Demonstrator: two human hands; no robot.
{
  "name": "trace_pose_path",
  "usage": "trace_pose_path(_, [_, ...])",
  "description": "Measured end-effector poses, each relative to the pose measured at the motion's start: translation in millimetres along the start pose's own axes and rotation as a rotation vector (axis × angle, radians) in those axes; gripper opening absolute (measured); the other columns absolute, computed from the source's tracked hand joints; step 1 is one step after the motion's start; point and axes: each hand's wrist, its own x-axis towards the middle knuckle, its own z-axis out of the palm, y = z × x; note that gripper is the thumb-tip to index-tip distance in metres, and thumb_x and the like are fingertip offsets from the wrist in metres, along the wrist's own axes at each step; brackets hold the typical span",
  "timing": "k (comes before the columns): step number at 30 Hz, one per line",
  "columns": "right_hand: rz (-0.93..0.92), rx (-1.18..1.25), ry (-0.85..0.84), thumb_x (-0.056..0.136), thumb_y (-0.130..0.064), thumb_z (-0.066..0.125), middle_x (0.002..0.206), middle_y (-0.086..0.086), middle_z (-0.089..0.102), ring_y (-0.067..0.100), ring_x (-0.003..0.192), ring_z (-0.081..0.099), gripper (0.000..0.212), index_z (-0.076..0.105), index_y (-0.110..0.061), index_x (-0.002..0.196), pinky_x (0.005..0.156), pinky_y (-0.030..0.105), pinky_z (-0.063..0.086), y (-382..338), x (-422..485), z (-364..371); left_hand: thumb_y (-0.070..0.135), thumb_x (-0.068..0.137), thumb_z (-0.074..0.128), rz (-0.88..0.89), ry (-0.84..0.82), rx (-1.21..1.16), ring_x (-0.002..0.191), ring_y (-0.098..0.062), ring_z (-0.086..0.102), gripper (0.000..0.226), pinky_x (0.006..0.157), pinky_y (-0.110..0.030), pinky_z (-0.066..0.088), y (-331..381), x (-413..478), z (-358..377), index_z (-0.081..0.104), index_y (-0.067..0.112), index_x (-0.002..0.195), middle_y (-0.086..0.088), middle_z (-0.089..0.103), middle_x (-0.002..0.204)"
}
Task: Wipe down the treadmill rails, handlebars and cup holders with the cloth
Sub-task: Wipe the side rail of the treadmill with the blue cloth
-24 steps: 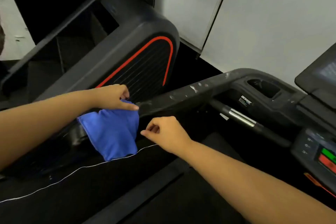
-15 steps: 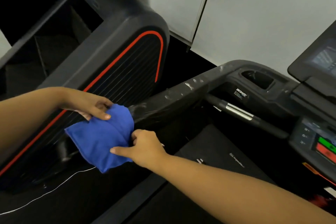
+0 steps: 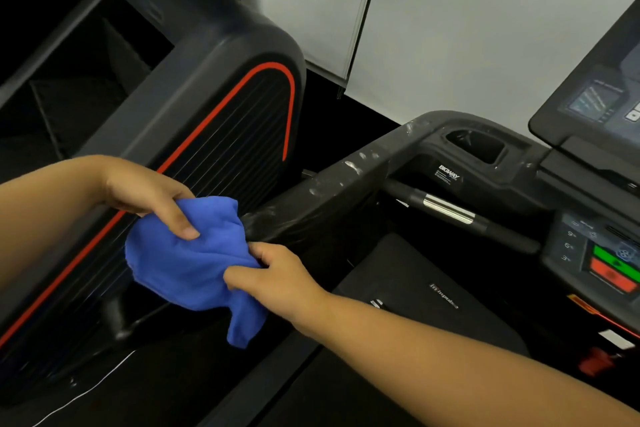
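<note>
The blue cloth (image 3: 194, 267) is bunched at the near end of the treadmill's smudged black handrail (image 3: 329, 198), touching it. The left hand (image 3: 145, 191) grips the cloth from eleven o'clock, thumb on the fabric. The right hand (image 3: 280, 277) pinches its edge at four o'clock. The rail runs toward two o'clock to the cup holder (image 3: 478, 146). A red-striped machine (image 3: 214, 87) stands at twelve o'clock.

- A pale grey-white wall (image 3: 485, 28) fills the upper right, evenly lit and without hard shadows.
- A thin dark vertical seam (image 3: 363, 10) splits the wall into panels.
- Below the wall lies a black stretch of floor (image 3: 346, 111).
- At left stands a neighbouring machine (image 3: 207, 55), its black ribbed housing edged by a red stripe (image 3: 221, 104).
- A thin white cord (image 3: 86, 392) crosses the dark lower-left corner.
</note>
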Motion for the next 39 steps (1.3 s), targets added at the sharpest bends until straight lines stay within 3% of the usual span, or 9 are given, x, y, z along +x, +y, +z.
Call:
trace_pose_path(4, [0.024, 0.147, -0.036, 0.064, -0.018, 0.065, 0.098, 0.005, 0.062, 0.021, 0.095, 0.061, 0.036, 0.058, -0.015, 0.098, 0.090, 0.041, 0.049, -4, -6, -7, 0.042, 0.065, 0.081, 0.126, 0.009, -0.140, 0.099, -0.026, 0.067, 0.051, 0.084, -0.031, 0.052, 8, -10, 9, 0.072, 0.009, 0.102, -0.016, 0.070, 0.108])
trace_pose_path(8, [0.050, 0.262, -0.074, 0.067, -0.010, 0.078, 0.124, -0.002, 0.058, 0.016, 0.113, 0.058, 0.068, 0.045, -0.021, 0.126, 0.099, 0.036, 0.047, -6, -14, -24, 0.027, 0.085, 0.066, 0.265, 0.137, -0.201, 0.109, -0.034, 0.062, 0.030, 0.089, -0.035, 0.052, 19, -9, 21, 0.067, 0.012, 0.112, -0.017, 0.065, 0.118])
trace_pose_path(15, [-0.030, 0.150, 0.064, 0.079, -0.022, 0.074, 0.121, -0.007, 0.061, 0.007, 0.109, 0.060, 0.053, 0.048, -0.025, 0.125, 0.097, 0.032, 0.049, 4, -27, -55, 0.045, 0.062, 0.079, 0.296, 0.356, -0.402, 0.105, -0.030, 0.065, 0.058, 0.081, -0.033, 0.057, 44, 15, 42, 0.068, 0.014, 0.109, -0.014, 0.068, 0.114])
trace_pose_path(18, [-0.085, 0.100, 0.143, 0.083, -0.028, 0.069, 0.128, -0.018, 0.045, -0.002, 0.112, 0.050, 0.072, 0.025, -0.037, 0.139, 0.087, 0.013, 0.047, 14, -31, -67, 0.053, 0.051, 0.084, 0.327, 0.406, -0.443, 0.102, -0.028, 0.067, 0.066, 0.079, -0.032, 0.057, 60, 28, 50, 0.072, 0.014, 0.102, -0.013, 0.070, 0.110])
trace_pose_path(21, [-0.117, -0.053, 0.332, 0.075, -0.046, 0.065, 0.144, -0.022, 0.018, 0.005, 0.130, 0.028, 0.088, 0.007, -0.054, 0.141, 0.103, 0.028, 0.036, 26, -38, -71, 0.050, 0.065, 0.078, 0.325, 0.482, -0.476, 0.099, -0.028, 0.068, 0.057, 0.082, -0.035, 0.056, 82, 43, 59, 0.070, 0.008, 0.103, -0.015, 0.071, 0.106])
trace_pose_path(27, [-0.128, 0.319, 0.634, 0.096, -0.039, 0.045, 0.146, -0.019, 0.022, -0.019, 0.110, 0.033, 0.048, 0.030, -0.037, 0.142, 0.077, -0.003, 0.036, 37, -60, -81, 0.048, 0.068, 0.065, 0.318, 0.561, -0.462, 0.095, -0.023, 0.069, 0.054, 0.091, -0.040, 0.052, 126, 79, 88, 0.065, 0.011, 0.108, -0.009, 0.073, 0.100])
trace_pose_path(30, [0.009, 0.485, 0.581, 0.075, -0.078, 0.043, 0.141, -0.011, 0.044, -0.001, 0.117, 0.050, 0.073, 0.043, -0.037, 0.136, 0.098, 0.021, 0.042, 47, -63, -85, 0.058, 0.064, 0.063, 0.328, 0.619, -0.410, 0.093, -0.022, 0.070, 0.062, 0.091, -0.043, 0.052, 141, 105, 110, 0.064, 0.012, 0.105, -0.007, 0.073, 0.097])
trace_pose_path(34, [0.160, 0.817, 0.643, 0.087, -0.060, 0.045, 0.111, 0.007, 0.068, 0.015, 0.091, 0.065, 0.042, 0.062, -0.023, 0.099, 0.085, 0.033, 0.051, 56, -77, -100, 0.048, 0.080, 0.061, 0.317, 0.592, -0.454, 0.094, -0.025, 0.068, 0.045, 0.089, -0.047, 0.053, 157, 146, 139, 0.059, 0.011, 0.105, -0.011, 0.070, 0.100])
trace_pose_path(39, [0.091, 1.260, 0.644, 0.085, -0.051, 0.055, 0.109, 0.018, 0.068, 0.033, 0.104, 0.064, 0.050, 0.065, -0.010, 0.111, 0.099, 0.050, 0.043, 73, -118, -122, 0.041, 0.085, 0.061, 0.319, 0.484, -0.426, 0.104, -0.021, 0.064, 0.051, 0.092, -0.045, 0.052, 173, 183, 161, 0.047, 0.011, 0.125, -0.005, 0.063, 0.118])
